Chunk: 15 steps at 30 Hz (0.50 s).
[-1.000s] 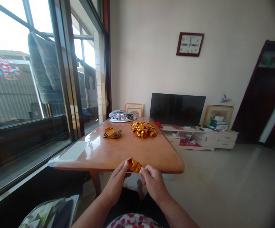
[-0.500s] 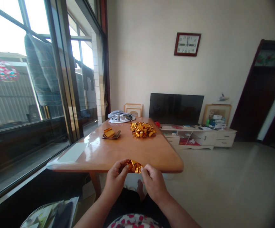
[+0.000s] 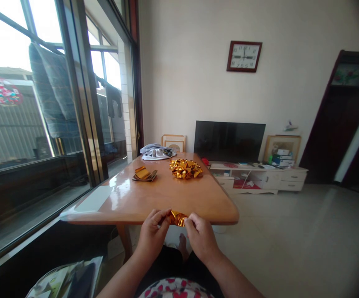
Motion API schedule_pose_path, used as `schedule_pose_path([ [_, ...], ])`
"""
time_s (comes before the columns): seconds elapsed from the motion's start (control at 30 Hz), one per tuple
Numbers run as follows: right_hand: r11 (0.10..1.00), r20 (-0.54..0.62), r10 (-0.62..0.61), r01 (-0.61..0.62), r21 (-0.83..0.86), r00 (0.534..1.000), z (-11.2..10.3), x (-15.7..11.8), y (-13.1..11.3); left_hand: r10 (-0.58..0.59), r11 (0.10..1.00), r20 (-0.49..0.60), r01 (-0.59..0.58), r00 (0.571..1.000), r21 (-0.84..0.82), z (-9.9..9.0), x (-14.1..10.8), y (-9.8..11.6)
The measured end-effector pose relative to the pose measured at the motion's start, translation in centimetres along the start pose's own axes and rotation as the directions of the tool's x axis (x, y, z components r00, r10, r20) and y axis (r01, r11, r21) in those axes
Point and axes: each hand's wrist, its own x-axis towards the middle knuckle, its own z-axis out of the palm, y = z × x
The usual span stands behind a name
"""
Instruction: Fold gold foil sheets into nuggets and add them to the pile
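A crinkled piece of shiny gold foil paper (image 3: 177,218) is stretched between my two hands, just in front of the table's near edge. My left hand (image 3: 154,231) pinches its left end between thumb and fingers. At the other end, my right hand (image 3: 200,235) grips the foil the same way. Farther back on the wooden table (image 3: 167,198) sits a heap of folded gold foil pieces (image 3: 186,169). To the left of that heap lies a small stack of flat foil sheets (image 3: 145,174), gold on top with brownish edges.
Folded clothes (image 3: 157,152) lie at the table's far end. Beyond it, a television (image 3: 230,141) stands on a white cabinet (image 3: 269,180). A large window (image 3: 83,103) runs along the left. Low at the left is a container of papers (image 3: 70,279).
The left end of the foil has turned a little within my left fingers, and less of it shows. Both hands stay almost in place; the view has shifted slightly.
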Motion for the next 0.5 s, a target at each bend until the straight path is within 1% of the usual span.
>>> schedule_pose_path([
  [0.1, 1.000, 0.001, 0.002, -0.002, 0.004, 1.000, 0.01, 0.00, 0.05, 0.055, 0.997, -0.009, -0.054, 0.998, 0.055, 0.09, -0.11, 0.08],
  [0.2, 1.000, -0.001, 0.002, -0.002, 0.012, 1.000, 0.03, 0.08, 0.15, 0.075, 0.993, -0.018, -0.073, 0.997, 0.095, 0.20, -0.24, 0.09],
  [0.4, 0.999, 0.012, 0.014, -0.014, 0.038, 1.000, 0.20, 0.21, 0.52, 0.054, 0.994, 0.022, -0.056, 0.998, 0.096, 0.40, -0.36, 0.14],
  [0.5, 0.995, 0.023, 0.042, -0.044, 0.086, 0.999, 0.20, 0.37, 0.89, 0.024, 0.997, 0.024, -0.025, 0.999, 0.078, 0.42, -0.31, 0.16],
])
